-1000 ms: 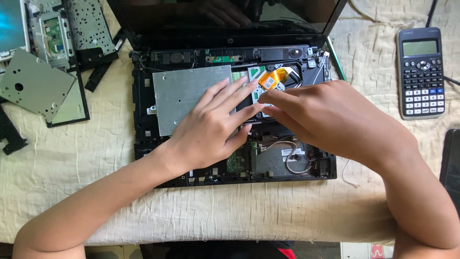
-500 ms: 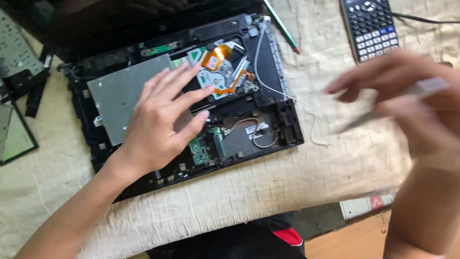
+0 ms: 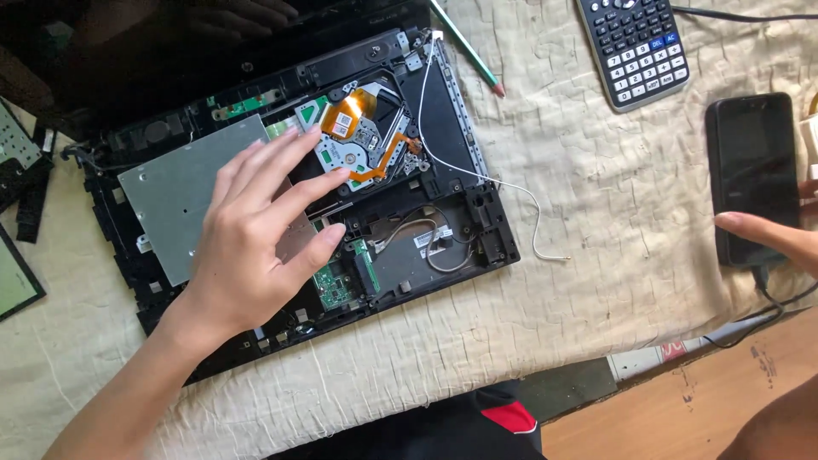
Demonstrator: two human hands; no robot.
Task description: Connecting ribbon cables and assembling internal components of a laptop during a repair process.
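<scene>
Tabletop (image 3: 596, 221): cloth-covered, carries all.
Laptop base (image 3: 477, 230): opened, tilted, left of centre; step looks like strip-down of its insides.
Left hand (image 3: 256, 247): flat, fingers spread, pressing the base's metal plate (image 3: 162, 204); grips nothing.
Phone (image 3: 754, 175): far right of base.
Right hand (image 3: 767, 234): mostly out of frame, fingertip on phone's lower edge; grip can't tell.
Drive (image 3: 362, 136): in base, upper middle, orange flex across.
White wire (image 3: 511, 192): trails off base's right edge.

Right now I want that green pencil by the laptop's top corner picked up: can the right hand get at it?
Probably yes: the pencil lies bare on the cloth, nothing on it. The right hand is off by the phone, so it must cross over.
</scene>
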